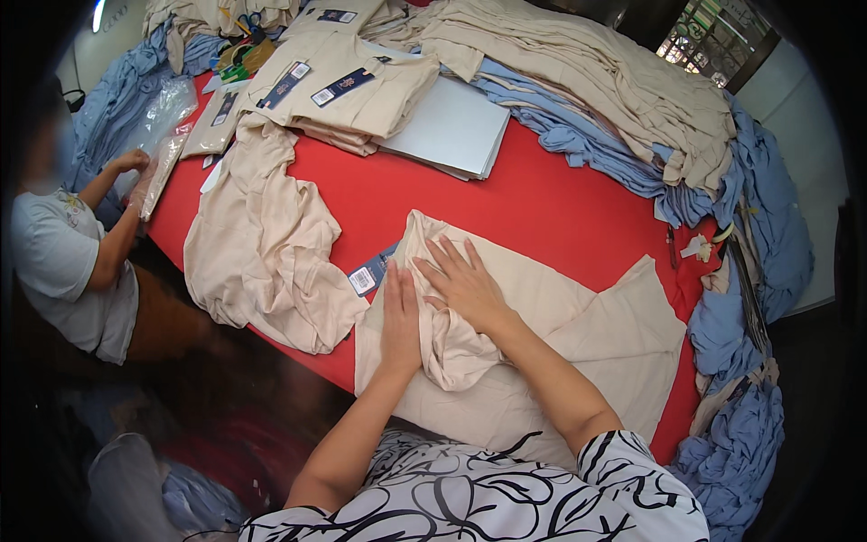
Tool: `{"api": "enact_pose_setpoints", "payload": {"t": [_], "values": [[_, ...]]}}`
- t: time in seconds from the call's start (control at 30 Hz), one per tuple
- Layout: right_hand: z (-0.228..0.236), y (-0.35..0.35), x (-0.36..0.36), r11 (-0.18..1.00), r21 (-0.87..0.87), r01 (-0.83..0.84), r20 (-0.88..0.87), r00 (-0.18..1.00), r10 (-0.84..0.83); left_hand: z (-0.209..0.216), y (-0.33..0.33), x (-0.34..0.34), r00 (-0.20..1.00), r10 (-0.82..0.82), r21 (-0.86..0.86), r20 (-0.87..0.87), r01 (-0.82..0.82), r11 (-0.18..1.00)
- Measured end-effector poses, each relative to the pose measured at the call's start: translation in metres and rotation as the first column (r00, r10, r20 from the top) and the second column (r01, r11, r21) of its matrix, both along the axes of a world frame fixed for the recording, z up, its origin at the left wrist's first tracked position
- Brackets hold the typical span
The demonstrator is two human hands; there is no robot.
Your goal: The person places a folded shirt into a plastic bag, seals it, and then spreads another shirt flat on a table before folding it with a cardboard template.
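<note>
A beige shirt lies spread on the red table in front of me, its left part folded over and bunched. My left hand rests on edge along the folded part, fingers straight and pointing away from me. Just right of it my right hand presses flat on the fabric with its fingers stretched out. A dark blue tag with a white label sticks out from under the shirt's left edge. Left of that lies a crumpled beige garment, apart from both hands.
Folded beige shirts with tags lie at the back, beside a stack of white boards. Long piles of beige garments and blue garments line the back and right. At the left, a person handles a clear plastic bag.
</note>
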State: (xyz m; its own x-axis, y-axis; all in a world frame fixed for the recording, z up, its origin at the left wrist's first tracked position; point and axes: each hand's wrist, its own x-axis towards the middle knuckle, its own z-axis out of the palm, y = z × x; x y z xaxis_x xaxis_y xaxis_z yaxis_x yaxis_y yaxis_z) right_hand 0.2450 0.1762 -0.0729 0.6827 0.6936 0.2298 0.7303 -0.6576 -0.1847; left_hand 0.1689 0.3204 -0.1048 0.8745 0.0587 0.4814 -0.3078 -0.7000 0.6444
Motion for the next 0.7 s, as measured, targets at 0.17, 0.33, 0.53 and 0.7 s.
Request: {"api": "enact_pose_setpoints", "payload": {"t": [0.17,0.33,0.53,0.7], "values": [[0.001,-0.023,0.005,0.895,0.422,0.147,-0.327,0.945,-0.001,0.016,0.003,-0.003,0.971,-0.121,0.133,-0.208,0.15,0.98],[0.026,-0.161,0.01,0.794,0.193,0.576,0.021,0.807,-0.591,0.022,0.004,-0.01,0.998,-0.058,0.388,-0.012,0.058,0.92],[0.034,-0.367,-0.061,0.519,-0.074,0.851,0.269,0.519,-0.812,0.02,-0.011,-0.003,0.988,-0.093,0.155,-0.125,0.112,0.982],[0.072,-0.388,-0.199,0.228,0.072,0.971,0.214,0.208,-0.954,0.021,-0.009,-0.006,0.993,-0.078,0.206,-0.086,0.094,0.974]]}}
